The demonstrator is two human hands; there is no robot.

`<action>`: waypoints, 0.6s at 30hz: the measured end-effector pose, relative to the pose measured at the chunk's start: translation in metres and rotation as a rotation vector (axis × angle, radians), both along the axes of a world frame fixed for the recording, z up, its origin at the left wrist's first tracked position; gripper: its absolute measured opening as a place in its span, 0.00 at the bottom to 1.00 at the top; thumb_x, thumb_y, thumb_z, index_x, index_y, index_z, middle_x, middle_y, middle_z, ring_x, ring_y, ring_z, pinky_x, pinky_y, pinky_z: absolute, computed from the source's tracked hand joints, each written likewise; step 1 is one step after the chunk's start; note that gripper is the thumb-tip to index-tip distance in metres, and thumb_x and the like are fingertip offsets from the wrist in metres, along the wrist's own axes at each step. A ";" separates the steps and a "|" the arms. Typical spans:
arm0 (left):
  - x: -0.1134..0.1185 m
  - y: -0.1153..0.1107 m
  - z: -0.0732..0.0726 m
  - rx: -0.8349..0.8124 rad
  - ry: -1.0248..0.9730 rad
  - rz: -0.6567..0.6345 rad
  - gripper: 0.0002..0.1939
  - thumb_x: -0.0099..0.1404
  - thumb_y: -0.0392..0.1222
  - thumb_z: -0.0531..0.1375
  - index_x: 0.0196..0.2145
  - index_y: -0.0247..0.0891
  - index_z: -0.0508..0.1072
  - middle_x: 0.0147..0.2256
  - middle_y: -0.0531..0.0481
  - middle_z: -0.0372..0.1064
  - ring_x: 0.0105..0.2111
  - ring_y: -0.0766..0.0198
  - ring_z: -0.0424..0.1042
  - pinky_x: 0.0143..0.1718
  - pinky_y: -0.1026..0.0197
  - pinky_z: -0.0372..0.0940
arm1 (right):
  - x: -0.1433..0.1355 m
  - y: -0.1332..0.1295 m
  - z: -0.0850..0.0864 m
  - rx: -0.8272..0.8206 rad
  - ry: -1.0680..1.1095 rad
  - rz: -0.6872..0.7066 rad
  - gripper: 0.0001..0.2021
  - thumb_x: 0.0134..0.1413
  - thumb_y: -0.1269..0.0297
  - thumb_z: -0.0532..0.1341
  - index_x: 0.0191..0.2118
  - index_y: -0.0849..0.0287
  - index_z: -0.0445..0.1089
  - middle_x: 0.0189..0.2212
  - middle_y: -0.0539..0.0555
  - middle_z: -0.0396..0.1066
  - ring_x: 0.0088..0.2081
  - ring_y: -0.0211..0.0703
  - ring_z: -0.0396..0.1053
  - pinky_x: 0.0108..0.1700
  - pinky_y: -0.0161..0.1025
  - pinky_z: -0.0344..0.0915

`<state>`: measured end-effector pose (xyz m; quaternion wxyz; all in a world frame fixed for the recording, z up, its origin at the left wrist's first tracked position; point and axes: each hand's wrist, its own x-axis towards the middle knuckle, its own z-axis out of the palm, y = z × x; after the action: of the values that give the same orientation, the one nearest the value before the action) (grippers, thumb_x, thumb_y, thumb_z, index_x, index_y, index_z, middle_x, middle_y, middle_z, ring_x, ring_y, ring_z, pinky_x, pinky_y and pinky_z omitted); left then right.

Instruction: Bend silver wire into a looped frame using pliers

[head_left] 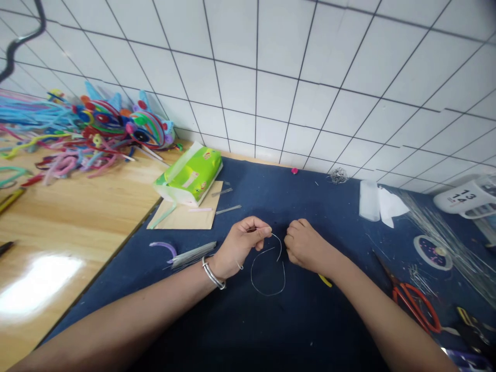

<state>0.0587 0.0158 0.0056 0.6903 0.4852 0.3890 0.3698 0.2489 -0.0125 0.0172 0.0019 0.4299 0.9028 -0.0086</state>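
Note:
My left hand is closed in a pinch on a thin metal wire, whose free end curves out to the right from the fingertips. Just below it, a second thin wire, bent into an open loop, shows against the dark blue mat. My right hand is beside the wire's curve with its fingers curled in, so whatever they hold is hidden. From beneath the right wrist sticks out a yellow piece, perhaps a tool handle.
A bundle of cut wires and a purple curved strip lie left. Behind are a green tissue pack and colourful pipe-cleaner pieces. Red-handled scissors, long wires and a white holder are right. A tiled wall bounds the back.

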 end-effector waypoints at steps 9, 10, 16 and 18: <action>0.000 0.000 -0.002 -0.001 0.036 -0.010 0.07 0.55 0.42 0.60 0.28 0.35 0.68 0.18 0.56 0.61 0.18 0.73 0.58 0.20 0.69 0.51 | 0.068 0.013 0.058 0.044 0.244 -0.240 0.04 0.45 0.74 0.56 0.24 0.59 0.63 0.26 0.52 0.64 0.35 0.42 0.59 0.39 0.39 0.52; 0.000 0.000 -0.002 -0.004 0.053 -0.015 0.07 0.56 0.42 0.60 0.29 0.35 0.69 0.17 0.56 0.61 0.19 0.73 0.58 0.21 0.69 0.51 | 0.086 0.010 0.069 0.075 0.213 -0.297 0.04 0.45 0.74 0.56 0.25 0.59 0.63 0.26 0.52 0.64 0.35 0.42 0.59 0.40 0.40 0.52; 0.001 -0.001 -0.004 -0.027 0.055 -0.046 0.07 0.56 0.42 0.60 0.30 0.35 0.69 0.20 0.55 0.63 0.19 0.73 0.57 0.22 0.69 0.53 | 0.213 -0.040 0.105 0.203 -0.072 -0.829 0.05 0.40 0.71 0.63 0.20 0.64 0.66 0.22 0.57 0.66 0.30 0.40 0.61 0.35 0.39 0.51; 0.002 -0.002 -0.003 -0.027 0.057 -0.042 0.07 0.56 0.42 0.60 0.29 0.35 0.69 0.20 0.55 0.63 0.19 0.73 0.56 0.22 0.69 0.53 | 0.242 -0.059 0.100 0.246 -0.094 -0.946 0.10 0.33 0.74 0.65 0.13 0.64 0.64 0.15 0.55 0.63 0.24 0.36 0.59 0.30 0.38 0.50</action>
<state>0.0604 0.0139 0.0023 0.6931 0.4942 0.4031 0.3360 0.4905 -0.0714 0.1171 -0.0124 0.7900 0.6016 0.1174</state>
